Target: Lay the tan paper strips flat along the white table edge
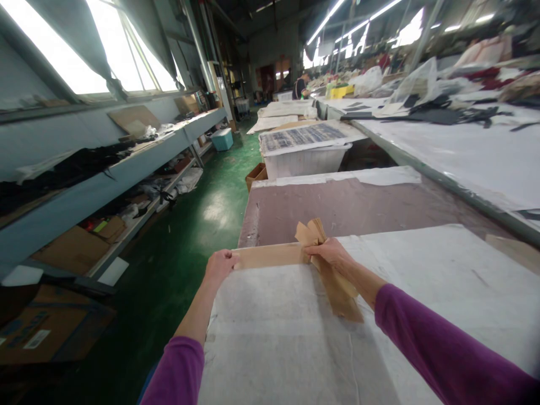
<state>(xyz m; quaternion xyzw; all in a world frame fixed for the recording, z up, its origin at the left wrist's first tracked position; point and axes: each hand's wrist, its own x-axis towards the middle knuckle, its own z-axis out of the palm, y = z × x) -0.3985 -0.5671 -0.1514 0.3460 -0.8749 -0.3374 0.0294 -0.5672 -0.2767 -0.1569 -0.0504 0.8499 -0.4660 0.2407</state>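
Observation:
A flat strip of brown paper (270,256) lies along the far edge of the white sheet (278,332) on the table. My left hand (220,265) pinches the strip's left end at the table's left edge. Fingers closed, my right hand (331,253) grips a bunch of folded brown paper strips (340,292). Its fingertips meet the right end of the flat strip. The bunch fans out above the hand and hangs down to the right below it. Whether the flat strip joins the bunch is hidden by the fingers.
Beyond the sheet is a mauve board (312,205), then a white plastic bin (304,162) with a patterned panel on top. A long worktable (464,152) runs along the right. Shelving (126,174) with boxes lines the left, across a green floor (211,208). A person (300,86) is far off.

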